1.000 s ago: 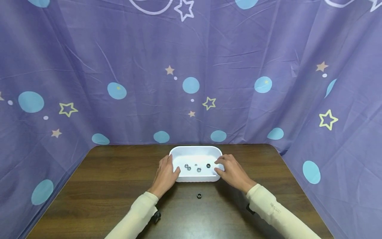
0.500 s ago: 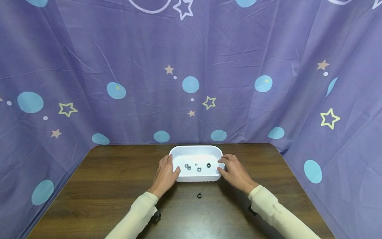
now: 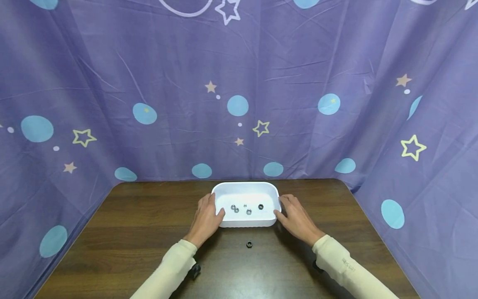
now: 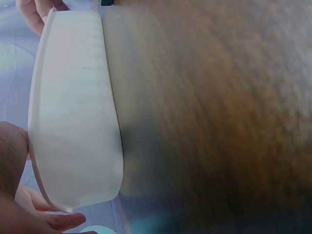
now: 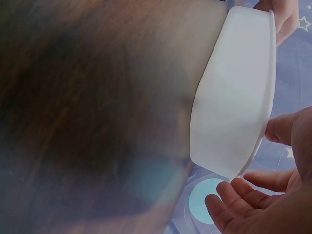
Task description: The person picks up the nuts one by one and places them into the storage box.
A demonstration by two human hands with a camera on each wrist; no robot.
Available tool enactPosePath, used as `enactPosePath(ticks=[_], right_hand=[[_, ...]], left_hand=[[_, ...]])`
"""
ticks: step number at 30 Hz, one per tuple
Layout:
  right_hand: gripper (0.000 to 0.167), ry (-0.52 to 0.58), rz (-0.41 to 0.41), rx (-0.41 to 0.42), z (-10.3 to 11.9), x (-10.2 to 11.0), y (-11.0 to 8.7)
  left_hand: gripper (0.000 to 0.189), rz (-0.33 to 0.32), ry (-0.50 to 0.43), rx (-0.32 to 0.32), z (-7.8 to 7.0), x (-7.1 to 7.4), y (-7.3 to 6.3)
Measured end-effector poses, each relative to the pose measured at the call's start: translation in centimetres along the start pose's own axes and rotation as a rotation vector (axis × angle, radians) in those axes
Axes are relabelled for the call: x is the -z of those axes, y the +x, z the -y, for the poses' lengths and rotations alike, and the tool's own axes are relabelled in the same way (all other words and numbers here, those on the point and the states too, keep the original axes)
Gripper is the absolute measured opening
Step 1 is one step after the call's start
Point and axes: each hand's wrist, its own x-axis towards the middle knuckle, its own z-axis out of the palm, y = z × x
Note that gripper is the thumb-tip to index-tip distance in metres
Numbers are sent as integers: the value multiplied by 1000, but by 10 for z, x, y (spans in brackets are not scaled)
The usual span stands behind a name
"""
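A white plastic tray (image 3: 246,223) rests on the wooden table, holding several loose hex nuts. They include a dark nut (image 3: 260,207) at the right, a silver nut (image 3: 249,212) near the front wall and a very small nut (image 3: 245,206). My left hand (image 3: 204,216) grips the tray's left end, thumb over the rim and fingers along the outside. At the right end, my right hand (image 3: 296,218) holds the tray with its thumb on the rim and fingers around the outer side. Another dark nut (image 3: 249,244) lies on the table in front of the tray.
The brown wooden table (image 3: 149,232) extends on both sides of the tray. A purple curtain (image 3: 179,124) with stars and blue spots hangs behind the table and along its sides.
My right hand has drawn back to the right, its fingers leaving the space over the tray for its right rim. The left hand, tray and nuts stay about where they were.
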Motion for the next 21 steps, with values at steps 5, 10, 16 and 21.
enactPosePath(ticks=[5, 10, 16, 21], right_hand=[[47, 4, 9, -1, 0, -1, -1], [46, 6, 18, -3, 1, -1, -2], [46, 3, 6, 6, 1, -1, -2], [46, -2, -5, 10, 0, -2, -3]], left_hand=[[70, -8, -9, -10, 2, 1, -3], [67, -34, -13, -32, 4, 5, -7], [60, -50, -23, -53, 8, 13, -13], [57, -46, -14, -62, 7, 19, -18]])
